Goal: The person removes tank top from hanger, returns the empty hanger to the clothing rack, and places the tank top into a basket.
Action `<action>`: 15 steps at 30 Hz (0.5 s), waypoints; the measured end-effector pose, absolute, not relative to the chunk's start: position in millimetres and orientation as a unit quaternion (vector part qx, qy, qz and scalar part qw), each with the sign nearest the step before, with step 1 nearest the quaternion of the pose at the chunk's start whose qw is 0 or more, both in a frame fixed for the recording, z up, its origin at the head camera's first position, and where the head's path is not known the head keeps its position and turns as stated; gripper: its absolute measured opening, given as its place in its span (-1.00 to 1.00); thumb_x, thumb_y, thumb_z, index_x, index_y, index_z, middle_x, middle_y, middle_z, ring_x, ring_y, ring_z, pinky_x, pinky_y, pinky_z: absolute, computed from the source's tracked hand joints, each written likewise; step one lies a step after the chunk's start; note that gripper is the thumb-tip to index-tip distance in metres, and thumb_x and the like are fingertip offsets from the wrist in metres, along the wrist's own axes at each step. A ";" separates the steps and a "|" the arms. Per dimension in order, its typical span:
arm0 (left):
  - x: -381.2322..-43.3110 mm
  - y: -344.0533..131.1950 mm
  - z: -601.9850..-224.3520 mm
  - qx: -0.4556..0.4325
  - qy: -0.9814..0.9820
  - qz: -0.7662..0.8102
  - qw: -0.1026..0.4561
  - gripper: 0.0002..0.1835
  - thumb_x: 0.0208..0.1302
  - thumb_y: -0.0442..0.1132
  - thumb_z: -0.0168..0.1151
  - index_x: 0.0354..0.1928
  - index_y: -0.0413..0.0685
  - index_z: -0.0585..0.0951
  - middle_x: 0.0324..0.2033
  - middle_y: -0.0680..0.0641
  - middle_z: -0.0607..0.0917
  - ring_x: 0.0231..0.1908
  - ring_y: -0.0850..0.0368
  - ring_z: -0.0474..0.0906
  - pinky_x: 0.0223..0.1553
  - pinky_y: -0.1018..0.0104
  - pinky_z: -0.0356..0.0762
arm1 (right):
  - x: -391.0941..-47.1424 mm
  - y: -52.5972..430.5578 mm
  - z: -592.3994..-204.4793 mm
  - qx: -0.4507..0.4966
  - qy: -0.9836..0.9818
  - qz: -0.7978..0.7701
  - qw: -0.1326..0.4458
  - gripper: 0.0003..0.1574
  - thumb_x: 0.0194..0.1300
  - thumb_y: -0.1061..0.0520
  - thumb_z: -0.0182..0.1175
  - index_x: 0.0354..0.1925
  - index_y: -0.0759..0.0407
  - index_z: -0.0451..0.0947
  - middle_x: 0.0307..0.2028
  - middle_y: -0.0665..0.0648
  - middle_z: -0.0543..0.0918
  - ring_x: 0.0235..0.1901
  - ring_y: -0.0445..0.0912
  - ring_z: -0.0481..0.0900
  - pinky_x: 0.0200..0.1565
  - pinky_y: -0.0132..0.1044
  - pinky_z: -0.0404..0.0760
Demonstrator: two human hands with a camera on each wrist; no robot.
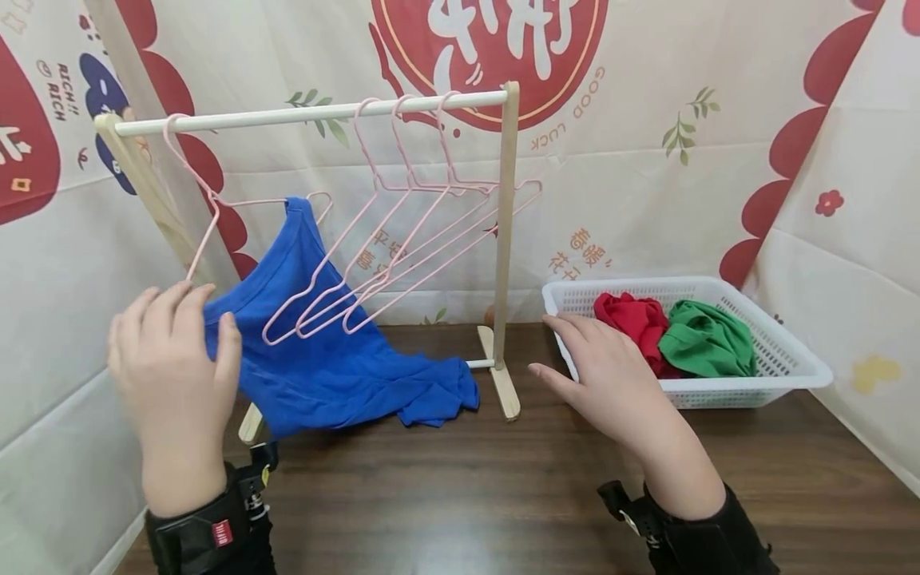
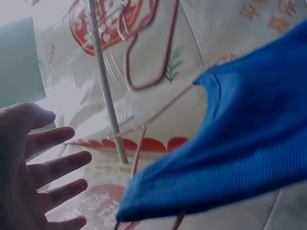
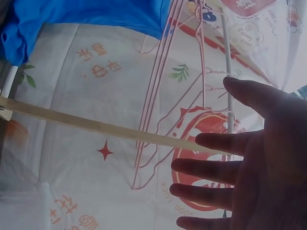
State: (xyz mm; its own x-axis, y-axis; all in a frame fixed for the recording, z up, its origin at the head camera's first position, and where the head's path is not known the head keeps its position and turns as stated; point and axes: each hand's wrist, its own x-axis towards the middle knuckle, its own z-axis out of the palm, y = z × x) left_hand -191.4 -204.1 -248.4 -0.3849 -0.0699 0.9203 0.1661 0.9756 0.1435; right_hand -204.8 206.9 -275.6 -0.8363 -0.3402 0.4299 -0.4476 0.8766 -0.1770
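Note:
A blue shirt [image 1: 323, 375] hangs tilted on a pink hanger [image 1: 213, 196] at the left end of the drying rack's white rail [image 1: 244, 120]. Its lower part drapes down to the right, close over the table. My left hand [image 1: 168, 359] is beside the shirt's left shoulder, fingers extended and holding nothing; the left wrist view shows them spread apart from the blue cloth [image 2: 249, 120]. Between the rack and the white basket [image 1: 747, 391], my right hand [image 1: 618, 383] is held with straight fingers and nothing in it, overlapping the basket's near left corner.
Three bare pink hangers [image 1: 412, 185] hang together toward the rail's right end, in front of the shirt. The rack's wooden right post [image 1: 505, 239] stands left of the basket. Inside the basket lie a red cloth [image 1: 632, 323] and a green cloth [image 1: 707, 343]. Printed fabric surrounds the brown table [image 1: 446, 495].

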 end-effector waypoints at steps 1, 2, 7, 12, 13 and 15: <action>-191.9 -207.5 -250.0 -0.016 -0.820 -0.108 0.561 -0.55 0.44 -0.07 -0.05 0.08 -0.28 0.59 0.09 -0.30 0.58 0.22 -0.28 0.35 0.29 -0.25 0.06 | -205.1 207.5 -276.3 0.210 -0.948 0.137 0.199 -0.21 0.28 -0.19 0.25 0.29 0.26 0.38 0.19 0.29 0.48 0.22 0.21 0.38 0.19 0.19 0.29; -192.5 -210.3 -251.3 -0.002 -0.814 -0.112 0.570 -0.57 0.43 -0.09 -0.02 0.07 -0.28 0.60 0.10 -0.29 0.58 0.24 -0.27 0.33 0.30 -0.26 0.00 | -205.6 208.3 -277.0 0.211 -0.947 0.136 0.200 -0.21 0.29 -0.19 0.25 0.29 0.25 0.39 0.18 0.28 0.49 0.21 0.20 0.38 0.19 0.19 0.30; -194.1 -221.9 -254.7 0.073 -0.813 -0.121 0.565 -0.61 0.44 -0.13 0.05 0.14 -0.25 0.57 0.20 -0.26 0.51 0.30 -0.26 0.24 0.31 -0.25 -0.04 | -207.8 211.0 -279.1 0.220 -0.946 0.134 0.198 -0.24 0.30 -0.20 0.22 0.28 0.24 0.41 0.17 0.27 0.50 0.20 0.19 0.40 0.17 0.18 0.33; -193.0 -231.7 -255.4 0.141 -0.845 -0.162 0.490 -0.51 0.41 -0.11 0.15 0.30 -0.15 0.45 0.27 -0.25 0.45 0.27 -0.31 0.27 0.33 -0.20 -0.04 | -209.0 208.4 -280.7 0.220 -0.949 0.133 0.182 -0.26 0.31 -0.19 0.23 0.28 0.21 0.41 0.15 0.24 0.53 0.19 0.17 0.42 0.16 0.17 0.36; -193.0 -233.3 -255.7 0.156 -0.849 -0.171 0.475 -0.49 0.41 -0.10 0.14 0.33 -0.12 0.43 0.26 -0.25 0.47 0.23 -0.33 0.32 0.33 -0.20 -0.02 | -209.2 207.0 -281.1 0.220 -0.950 0.133 0.177 -0.26 0.31 -0.19 0.23 0.28 0.21 0.41 0.15 0.24 0.53 0.19 0.17 0.42 0.16 0.17 0.36; -193.4 -236.9 -256.5 0.183 -0.855 -0.183 0.450 -0.48 0.43 -0.08 0.10 0.36 -0.08 0.39 0.20 -0.24 0.53 0.10 -0.39 0.43 0.22 -0.18 0.19 | -209.5 204.1 -282.0 0.223 -0.951 0.133 0.168 -0.26 0.31 -0.19 0.22 0.28 0.19 0.41 0.15 0.23 0.54 0.19 0.17 0.43 0.17 0.16 0.36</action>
